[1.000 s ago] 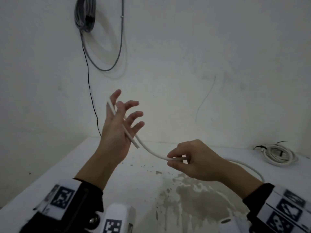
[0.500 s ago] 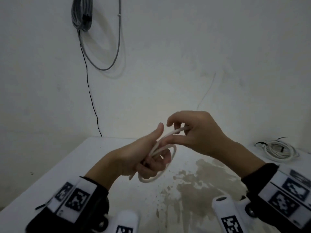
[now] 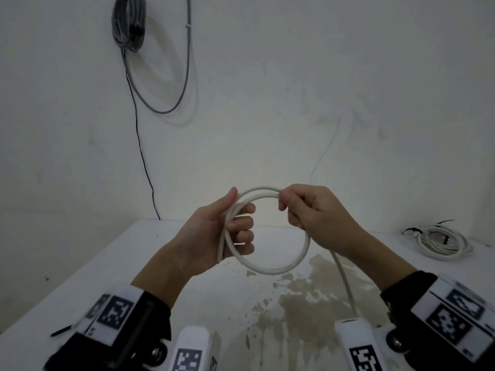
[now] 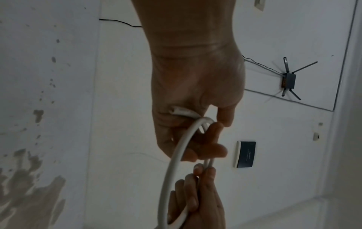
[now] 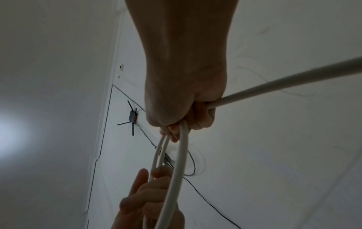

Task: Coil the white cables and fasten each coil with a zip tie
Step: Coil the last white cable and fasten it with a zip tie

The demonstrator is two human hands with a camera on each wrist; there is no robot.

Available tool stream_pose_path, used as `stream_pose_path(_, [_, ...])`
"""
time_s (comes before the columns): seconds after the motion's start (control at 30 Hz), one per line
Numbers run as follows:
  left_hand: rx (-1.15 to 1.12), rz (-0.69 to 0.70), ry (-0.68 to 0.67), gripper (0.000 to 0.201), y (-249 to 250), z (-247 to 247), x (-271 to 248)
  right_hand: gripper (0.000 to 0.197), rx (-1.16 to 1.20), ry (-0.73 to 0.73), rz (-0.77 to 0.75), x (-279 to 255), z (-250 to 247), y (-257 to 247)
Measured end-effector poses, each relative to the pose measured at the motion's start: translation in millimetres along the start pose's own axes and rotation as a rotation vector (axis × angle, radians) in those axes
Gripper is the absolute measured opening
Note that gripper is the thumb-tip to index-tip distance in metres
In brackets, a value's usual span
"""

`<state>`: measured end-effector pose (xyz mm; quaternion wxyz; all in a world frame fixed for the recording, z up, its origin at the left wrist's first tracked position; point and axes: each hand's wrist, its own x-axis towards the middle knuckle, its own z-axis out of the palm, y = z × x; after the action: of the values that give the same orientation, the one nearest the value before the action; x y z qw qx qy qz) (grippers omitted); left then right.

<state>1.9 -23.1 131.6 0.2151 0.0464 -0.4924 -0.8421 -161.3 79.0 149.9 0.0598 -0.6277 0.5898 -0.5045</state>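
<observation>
A white cable forms a round coil held in the air above the white table. My left hand grips the coil's left side, fingers curled round two or three strands; the cut end lies against the palm. My right hand grips the coil's top right, and the loose tail runs from it down toward me. A second white cable lies coiled at the table's far right. No zip tie is visible.
Brown stains mark the table below the hands. A grey cable bundle hangs on the wall at upper left, a thin black wire dropping from it. A small dark object lies near the table's left front edge.
The left hand went from open fingers to gripping the cable. The right hand carried the cable round into a loop, and the coil has grown larger and risen between the two hands.
</observation>
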Motion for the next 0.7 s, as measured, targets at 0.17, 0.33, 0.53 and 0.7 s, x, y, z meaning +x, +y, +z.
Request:
stream_pose_path(0.17, [-0.072, 0.033, 0.004, 0.034, -2.5, 3.2, 1.2, 0.034, 0.005, 0.039, 0.04, -0.3, -1.6, 2.1])
stream_pose_path(0.33, [-0.082, 0.088, -0.029, 0.025, -1.3, -1.8, 4.3, 0.037, 0.036, 0.015, 0.071, -1.5, -1.3, 2.5])
stream_pose_path(0.53, [-0.104, 0.024, -0.252, 0.026, -2.0, -4.5, 0.4, 0.04, 0.085, 0.099, 0.098, 0.5, -1.9, 6.7])
stream_pose_path(0.7, [-0.176, -0.055, -0.371, 0.027, -4.8, -4.8, 1.5, 0.041, 0.126, 0.222, 0.137, 1.6, 2.5, 13.9])
